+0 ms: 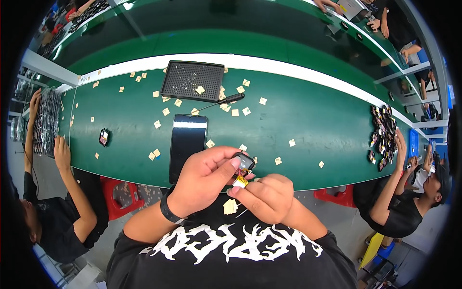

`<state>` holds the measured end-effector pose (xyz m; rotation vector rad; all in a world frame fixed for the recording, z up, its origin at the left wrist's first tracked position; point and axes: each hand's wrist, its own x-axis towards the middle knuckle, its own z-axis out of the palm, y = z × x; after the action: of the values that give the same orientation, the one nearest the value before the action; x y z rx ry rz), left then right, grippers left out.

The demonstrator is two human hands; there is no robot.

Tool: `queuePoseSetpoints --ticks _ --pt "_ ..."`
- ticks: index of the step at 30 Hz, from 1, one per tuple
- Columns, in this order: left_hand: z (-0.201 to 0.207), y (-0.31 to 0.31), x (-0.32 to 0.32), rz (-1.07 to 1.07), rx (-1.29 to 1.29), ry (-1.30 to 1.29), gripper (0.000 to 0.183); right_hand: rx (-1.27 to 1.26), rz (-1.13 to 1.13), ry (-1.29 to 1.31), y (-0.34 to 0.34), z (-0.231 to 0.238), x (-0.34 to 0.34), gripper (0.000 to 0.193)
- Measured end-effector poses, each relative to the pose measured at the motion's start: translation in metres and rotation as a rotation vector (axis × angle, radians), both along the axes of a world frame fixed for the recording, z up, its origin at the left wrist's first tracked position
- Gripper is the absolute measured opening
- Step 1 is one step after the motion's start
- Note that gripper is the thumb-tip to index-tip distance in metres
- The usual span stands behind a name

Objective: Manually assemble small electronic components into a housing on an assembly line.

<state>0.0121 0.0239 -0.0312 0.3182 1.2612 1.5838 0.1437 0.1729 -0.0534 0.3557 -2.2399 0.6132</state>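
Close to the table's near edge, my left hand [199, 177] grips the black frame of a small watch-like device case [247, 162], thumb on top and fingers behind. A small yellow and silver part [240, 181], which looks like a battery, sticks out of the case's lower side. My right hand [267, 198] is closed in a pinch at that part's lower end; its curled fingers hide what else they hold. Below the right hand show a small stack of cream squares [230, 207] and a thin pale rod [241, 213]; what supports them is unclear.
A dark phone [189, 144] lies left of my hands, with a black-handled screwdriver [232, 98] and a black perforated tray [178, 91] beyond. Cream squares are scattered over the green table [293, 111]. Another device [104, 137] lies left; devices [382, 137] pile up right. People sit both sides.
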Motion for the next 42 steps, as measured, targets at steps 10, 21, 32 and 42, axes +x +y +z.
queuePoseSetpoints --ticks 10,21,32,42 --pt "0.005 -0.004 0.002 0.007 -0.054 0.116 0.025 -0.066 -0.053 0.041 0.004 0.002 0.002 0.03" --pt "-0.008 -0.007 0.008 0.05 0.138 0.109 0.028 -0.308 -0.126 0.03 -0.007 -0.008 0.0 0.031" --pt "-0.007 -0.006 0.011 0.068 0.195 0.172 0.032 -0.401 -0.11 -0.034 -0.01 -0.01 0.003 0.029" --pt "-0.01 -0.004 0.015 0.077 0.264 0.144 0.035 -0.328 -0.101 -0.062 -0.007 -0.003 0.007 0.034"
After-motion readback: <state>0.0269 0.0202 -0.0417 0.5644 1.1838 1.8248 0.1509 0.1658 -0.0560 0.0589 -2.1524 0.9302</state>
